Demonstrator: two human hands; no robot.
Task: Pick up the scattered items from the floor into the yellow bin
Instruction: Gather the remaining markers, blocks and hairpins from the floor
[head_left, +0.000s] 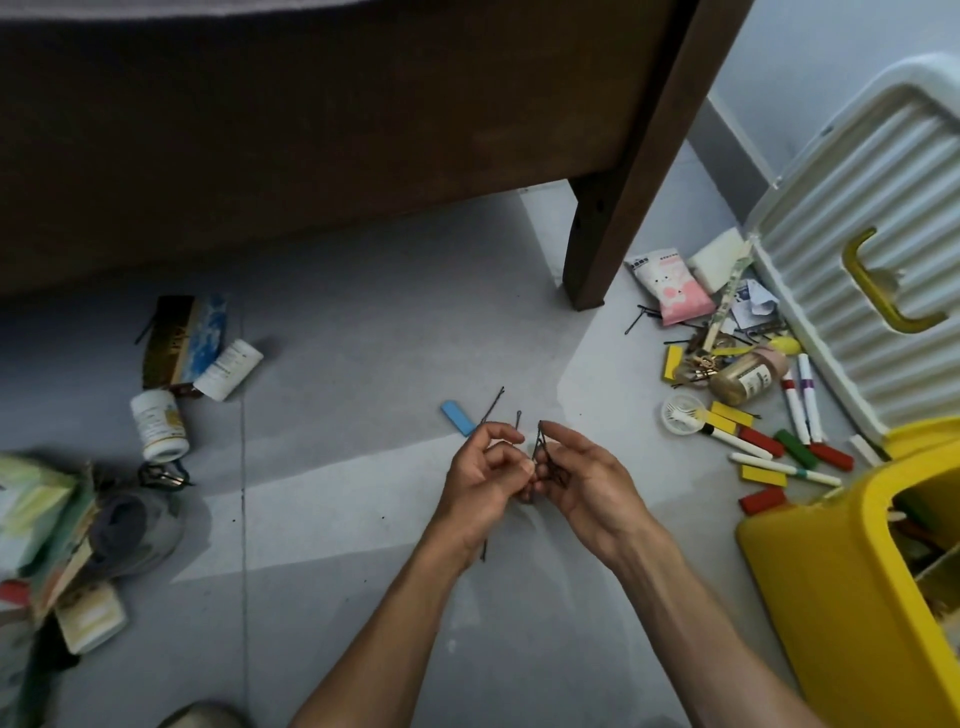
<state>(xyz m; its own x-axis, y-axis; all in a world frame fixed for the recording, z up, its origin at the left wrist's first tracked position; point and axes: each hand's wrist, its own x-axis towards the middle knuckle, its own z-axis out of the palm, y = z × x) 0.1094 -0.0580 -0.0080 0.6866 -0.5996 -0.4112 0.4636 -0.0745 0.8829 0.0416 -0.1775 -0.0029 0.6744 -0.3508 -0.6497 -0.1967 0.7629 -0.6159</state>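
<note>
Both hands meet above the grey floor at mid-frame. My right hand (582, 478) pinches a small bunch of dark hairpins (543, 449). My left hand (480, 475) has its fingers curled round more hairpins, one sticking up past its fingertips (493, 405). The yellow bin (831, 587) stands open at the right edge with items inside. Its white ribbed lid (857, 312) with a yellow handle leans behind it. A blue block (458, 417) lies just beyond my left hand.
Coloured blocks, markers, a gold jar (743, 376), a pink packet (670, 286) and loose hairpins lie beside the bin. Two white bottles (158, 426) and a box (184, 340) sit at left. A pile of packets (47, 525) fills the left edge. A brown bed frame leg (602, 244) stands behind.
</note>
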